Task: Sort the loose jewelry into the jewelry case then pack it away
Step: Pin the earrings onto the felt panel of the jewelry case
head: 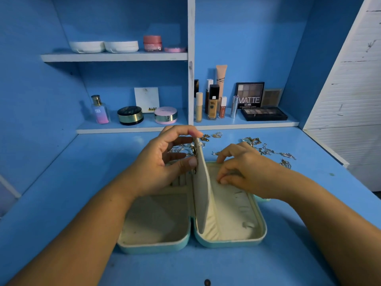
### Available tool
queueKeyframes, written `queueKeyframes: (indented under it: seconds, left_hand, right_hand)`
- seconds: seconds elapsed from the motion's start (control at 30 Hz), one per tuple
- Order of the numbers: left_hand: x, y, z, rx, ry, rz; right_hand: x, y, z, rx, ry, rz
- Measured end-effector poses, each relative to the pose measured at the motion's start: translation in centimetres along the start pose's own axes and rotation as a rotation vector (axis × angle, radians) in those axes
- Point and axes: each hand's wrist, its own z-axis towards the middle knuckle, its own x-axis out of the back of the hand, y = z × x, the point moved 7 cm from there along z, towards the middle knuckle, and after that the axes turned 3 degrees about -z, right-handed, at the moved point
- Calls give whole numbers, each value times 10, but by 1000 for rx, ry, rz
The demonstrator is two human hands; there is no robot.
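A mint-green jewelry case lies open on the blue desk, cream inside. Its cream middle flap stands upright between the two halves. My left hand pinches the flap's far end between thumb and fingers; small earrings seem to hang on the flap's left face. My right hand is curled over the right half's far end and pinches something small at the lining; what it holds is too small to tell. Loose gold and silver jewelry lies scattered on the desk beyond the case, and more pieces lie behind the flap.
Behind the desk a low shelf holds a perfume bottle, compacts, foundation bottles and eyeshadow palettes. An upper shelf carries jars. A white slatted panel stands at the right.
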Motion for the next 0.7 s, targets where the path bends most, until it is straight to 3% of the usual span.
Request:
queueKeyframes:
  seconds: [0.17,0.4,0.7]
  left_hand:
    - [0,1,0,9,-7,1]
    - [0,1,0,24,-6,6]
    - [0,-1,0,40,-6,-24]
  right_hand:
    - [17,14,-3,-60,97,114]
    - [5,-3,-3,13,15,44]
    - [-5,-11,-1,22,39,-79]
